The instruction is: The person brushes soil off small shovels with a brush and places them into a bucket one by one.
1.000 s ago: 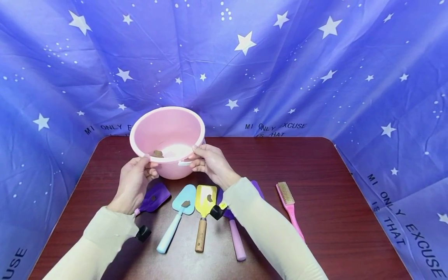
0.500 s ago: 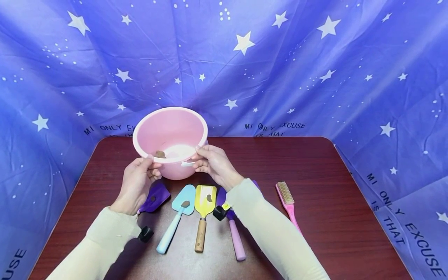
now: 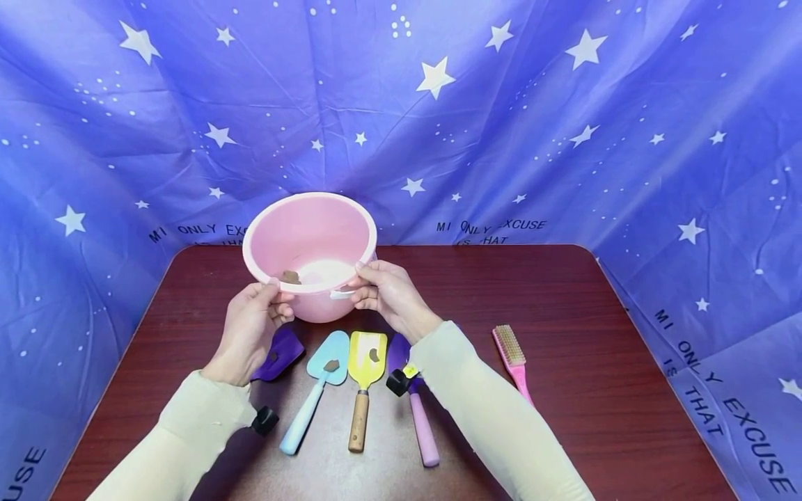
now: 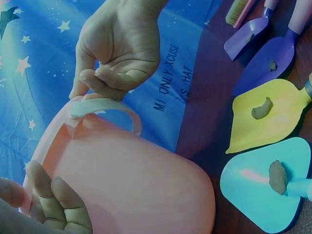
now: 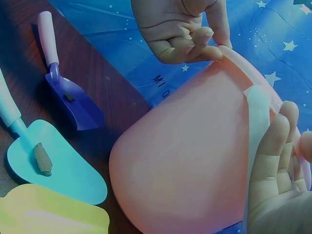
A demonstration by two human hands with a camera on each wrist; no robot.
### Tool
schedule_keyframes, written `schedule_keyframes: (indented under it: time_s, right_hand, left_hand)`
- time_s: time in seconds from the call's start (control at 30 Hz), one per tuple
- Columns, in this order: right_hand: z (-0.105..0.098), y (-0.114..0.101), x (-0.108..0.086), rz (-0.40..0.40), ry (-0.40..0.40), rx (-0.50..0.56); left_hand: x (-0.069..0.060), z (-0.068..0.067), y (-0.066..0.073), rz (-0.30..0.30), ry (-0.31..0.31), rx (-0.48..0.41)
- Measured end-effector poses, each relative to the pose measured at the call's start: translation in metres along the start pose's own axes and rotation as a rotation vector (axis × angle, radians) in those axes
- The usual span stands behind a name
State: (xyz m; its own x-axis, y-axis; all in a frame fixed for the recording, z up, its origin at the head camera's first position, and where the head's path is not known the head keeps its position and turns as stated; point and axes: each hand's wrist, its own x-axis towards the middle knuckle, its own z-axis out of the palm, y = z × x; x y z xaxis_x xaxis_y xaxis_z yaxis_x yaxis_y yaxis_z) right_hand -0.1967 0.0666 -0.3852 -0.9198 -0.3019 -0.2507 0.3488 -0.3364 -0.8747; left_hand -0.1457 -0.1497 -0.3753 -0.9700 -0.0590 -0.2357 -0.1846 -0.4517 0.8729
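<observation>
A pink bucket (image 3: 316, 309) with a white handle (image 5: 258, 122) is tipped towards me, its mouth facing me. Inside, a brown clump (image 3: 290, 277) lies low on the left. My left hand (image 3: 247, 327) pinches the near rim on the left between thumb and fingers. Farther right along that rim, by the white handle, my right hand (image 3: 397, 298) pinches it as well. In front of the bucket lie a purple shovel (image 3: 289, 348), a light blue shovel (image 3: 326, 348), a yellow shovel (image 3: 366, 372) and a purple shovel with a pink handle (image 3: 425, 431).
Brown pieces lie on the shovel blades. Another purple shovel (image 4: 248, 36) shows in the left wrist view, hidden by my right arm in the head view. A pink brush (image 3: 510, 348) lies at the right on the dark red table (image 3: 595, 334). A starry blue curtain (image 3: 501, 125) surrounds it.
Both hands have shifted the bucket slightly to the right, keeping their pinch on its rim. The shovels and the brush have stayed in place.
</observation>
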Motion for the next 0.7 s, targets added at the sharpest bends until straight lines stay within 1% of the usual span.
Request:
schedule_keyframes:
  time_s: [0.27, 0.7]
  right_hand:
    - [-0.005, -0.001, -0.003, -0.003, 0.005, 0.01]
    - [-0.012, -0.003, -0.008, -0.007, -0.003, 0.024]
  left_hand:
    - [0.0, 0.004, -0.002, -0.002, -0.007, -0.004]
    - [0.001, 0.01, -0.006, -0.004, 0.01, 0.015]
